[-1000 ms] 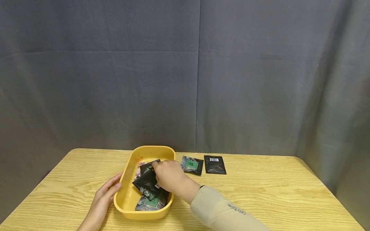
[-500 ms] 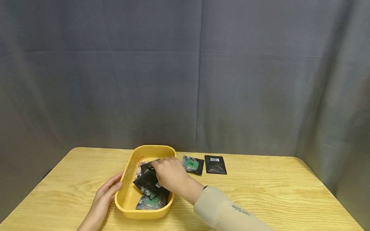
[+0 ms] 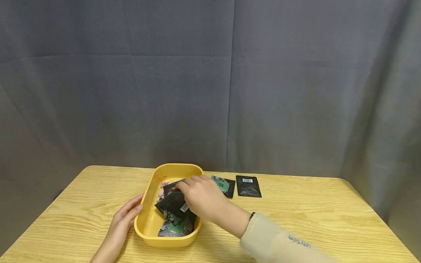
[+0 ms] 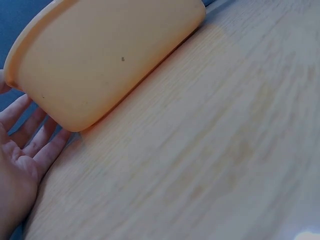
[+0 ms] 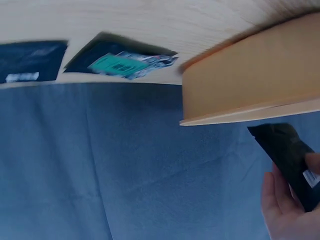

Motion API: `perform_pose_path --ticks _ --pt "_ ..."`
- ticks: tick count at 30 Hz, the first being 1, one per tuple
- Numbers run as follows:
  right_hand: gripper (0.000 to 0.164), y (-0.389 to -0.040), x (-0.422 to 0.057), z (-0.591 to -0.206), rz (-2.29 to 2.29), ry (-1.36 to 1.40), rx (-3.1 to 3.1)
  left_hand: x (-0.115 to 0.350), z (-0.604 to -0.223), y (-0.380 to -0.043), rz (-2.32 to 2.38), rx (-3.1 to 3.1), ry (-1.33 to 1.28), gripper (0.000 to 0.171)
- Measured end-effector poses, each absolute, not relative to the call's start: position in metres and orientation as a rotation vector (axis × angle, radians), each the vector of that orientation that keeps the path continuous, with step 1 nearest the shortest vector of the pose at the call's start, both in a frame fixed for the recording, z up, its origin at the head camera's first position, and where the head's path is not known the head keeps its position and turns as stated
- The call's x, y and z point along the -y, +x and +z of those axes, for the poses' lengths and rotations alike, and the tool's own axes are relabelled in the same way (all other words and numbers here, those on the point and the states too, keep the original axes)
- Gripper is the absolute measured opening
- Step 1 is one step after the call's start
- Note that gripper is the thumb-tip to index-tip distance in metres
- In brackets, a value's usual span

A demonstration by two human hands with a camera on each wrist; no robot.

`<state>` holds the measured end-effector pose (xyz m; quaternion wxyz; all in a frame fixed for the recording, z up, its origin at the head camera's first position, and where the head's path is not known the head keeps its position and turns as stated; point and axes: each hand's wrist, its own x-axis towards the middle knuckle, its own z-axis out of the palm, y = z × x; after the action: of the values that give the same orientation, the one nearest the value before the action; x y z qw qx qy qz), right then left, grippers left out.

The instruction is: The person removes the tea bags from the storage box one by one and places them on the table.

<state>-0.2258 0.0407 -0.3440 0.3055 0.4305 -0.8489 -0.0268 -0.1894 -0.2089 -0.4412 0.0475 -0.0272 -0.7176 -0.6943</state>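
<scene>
My right hand [image 3: 205, 197] pinches a black sachet [image 5: 284, 147] with a white barcode label. In the right wrist view the sachet shows beyond the bin's rim, lifted between thumb and fingers. The head view has this hand over the right side of the yellow plastic bin [image 3: 142, 223]. Below it lie several dark printed sachets, one with a green label [image 3: 178, 228], partly covered by others. My left hand [image 3: 122, 221] lies against the bin's left wall, fingers extended along the outside and thumb near the rim.
Right of the bin, on the wood-grain table [image 3: 306, 208], lie a green-labelled sachet [image 3: 229, 187] and a black sachet with its barcode side up [image 3: 249, 188]. A dark grey curtain [image 3: 164, 91] hangs behind the table and along its sides.
My right hand has drawn slightly right and up with the black sachet, whose barcode now shows more. The left hand keeps its place at the bin. The whole view has shifted slightly.
</scene>
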Motion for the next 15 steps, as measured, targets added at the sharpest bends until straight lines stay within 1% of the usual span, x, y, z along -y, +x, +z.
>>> perform_pose_path --ticks 5,8,11,15 --pt "0.019 -0.221 -0.055 -0.339 -0.09 1.185 2.176 0.207 -0.441 -0.191 -2.121 2.18 -0.117 0.051" --pt "0.026 -0.219 -0.063 -0.338 -0.104 1.208 2.157 0.209 -0.441 -0.191 -2.12 2.195 -0.105 0.053" --pt "0.029 -0.218 -0.071 -0.339 -0.122 1.216 2.137 0.21 -0.44 -0.19 -2.116 2.212 -0.069 0.053" --pt "0.02 -0.221 -0.082 -0.341 -0.136 1.197 2.097 0.213 -0.44 -0.189 -2.106 2.225 -0.046 0.053"
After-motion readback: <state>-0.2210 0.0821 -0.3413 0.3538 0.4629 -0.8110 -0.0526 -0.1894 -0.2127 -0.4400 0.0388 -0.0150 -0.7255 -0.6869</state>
